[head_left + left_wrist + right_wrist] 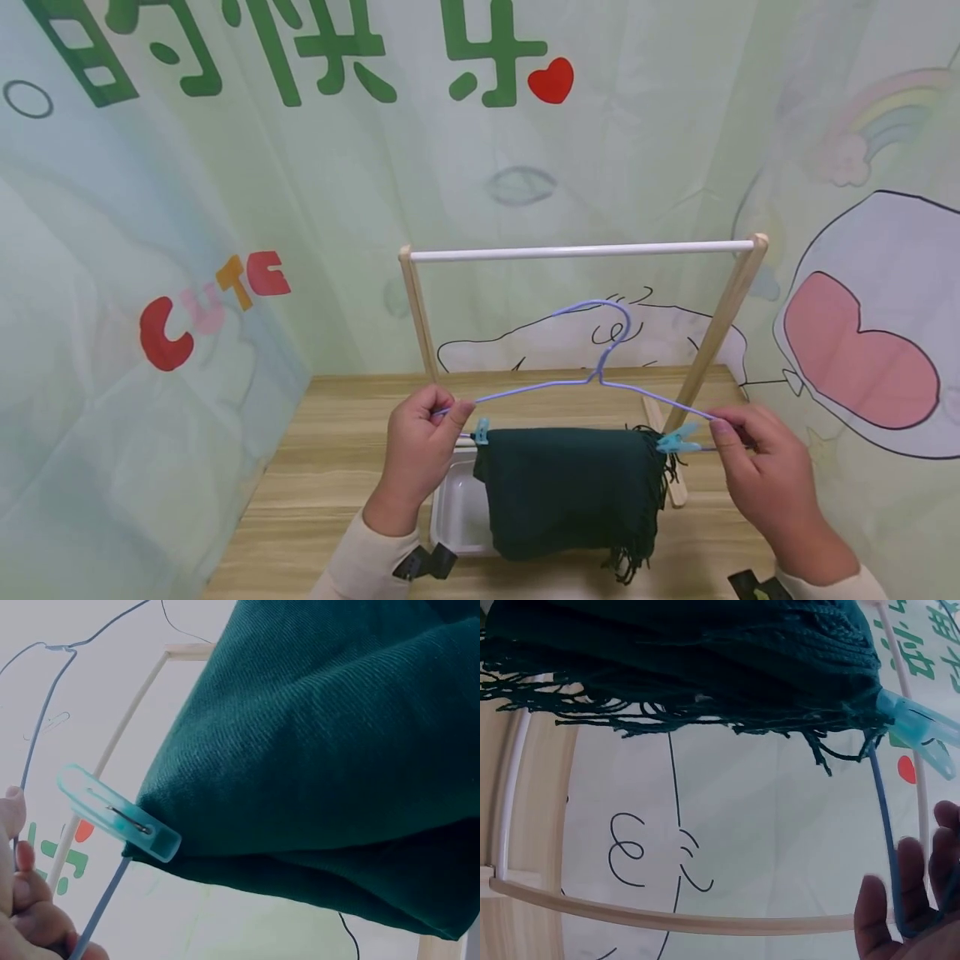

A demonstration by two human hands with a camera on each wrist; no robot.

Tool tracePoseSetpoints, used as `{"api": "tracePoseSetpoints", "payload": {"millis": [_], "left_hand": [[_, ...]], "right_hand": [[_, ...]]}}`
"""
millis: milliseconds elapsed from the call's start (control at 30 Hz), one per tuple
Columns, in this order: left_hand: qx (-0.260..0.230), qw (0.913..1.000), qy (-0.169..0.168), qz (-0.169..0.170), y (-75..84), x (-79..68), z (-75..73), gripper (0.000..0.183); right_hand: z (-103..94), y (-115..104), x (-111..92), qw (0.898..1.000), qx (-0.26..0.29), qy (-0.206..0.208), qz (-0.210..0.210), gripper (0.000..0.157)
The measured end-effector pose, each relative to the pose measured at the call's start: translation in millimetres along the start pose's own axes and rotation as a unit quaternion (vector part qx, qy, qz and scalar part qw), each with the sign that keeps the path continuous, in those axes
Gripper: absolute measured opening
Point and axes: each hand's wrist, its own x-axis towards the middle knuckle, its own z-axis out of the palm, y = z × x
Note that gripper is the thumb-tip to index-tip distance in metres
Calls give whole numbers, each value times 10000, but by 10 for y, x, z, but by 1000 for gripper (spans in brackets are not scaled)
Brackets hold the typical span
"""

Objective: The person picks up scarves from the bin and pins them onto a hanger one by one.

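Note:
A purple-blue clothes hanger (540,386) is held up by both hands, its hook pointing upward. My left hand (420,450) grips its left end and my right hand (772,467) grips the right end. Over the bottom bar hangs a folded dark green scarf (573,492) with fringe on its right side. A light blue clothespin (482,431) pinches the scarf's left edge to the bar, also seen close in the left wrist view. Another light blue clothespin (678,440) sits at the fringed right edge.
Behind the hanger stands a wooden rack (708,342) with a white top rod (585,250). A white tray (452,508) lies on the wood-grain table (285,492), partly hidden by the scarf. Printed cloth (360,183) encloses the back and sides.

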Motion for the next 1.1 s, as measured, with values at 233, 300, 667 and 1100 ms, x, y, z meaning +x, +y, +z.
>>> {"api": "tracePoseSetpoints", "payload": {"millis": [233, 300, 667, 1100], "left_hand": [[67, 10000, 9, -13, -3, 41, 30, 24], [195, 9998, -1, 60, -17, 66, 43, 24], [165, 9807, 1798, 747, -522, 397, 72, 21], [1845, 9790, 698, -507, -1176, 630, 135, 58]], "right_hand": [[-6, -59, -42, 9945, 966, 336, 208, 14], [-15, -85, -48, 9932, 1018, 447, 358, 13], [-110, -94, -31, 9878, 823, 885, 980, 10], [-82, -124, 77, 9796, 875, 1363, 1192, 12]]}}
